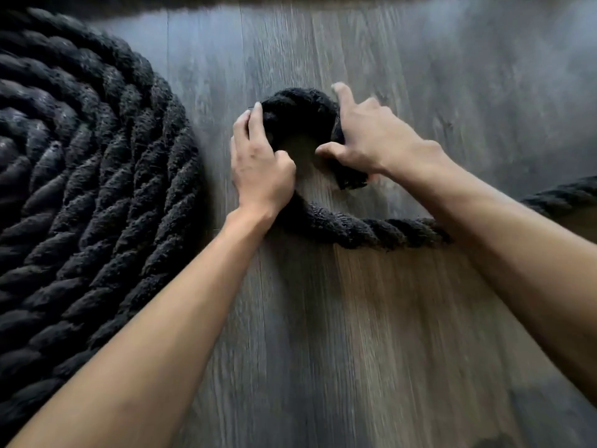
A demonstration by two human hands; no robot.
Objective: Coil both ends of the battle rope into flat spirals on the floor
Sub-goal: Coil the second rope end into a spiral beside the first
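Note:
A thick black twisted battle rope lies on the wood floor. One end forms a large flat spiral [80, 189] at the left, with several turns. The other end [298, 105] is bent into a small tight loop at the centre. My left hand [258, 166] grips the loop's left side, thumb inside the ring. My right hand [371, 137] holds the right side, thumb inside and fingers over the rope near its cut tip [350, 181]. From the loop the loose rope [371, 231] runs rightward under my right forearm and off the right edge.
Grey-brown wood plank floor [323, 334] spreads below and right of the loop. The large spiral's edge lies roughly a hand's width left of my left hand. A dark band crosses the top of the view.

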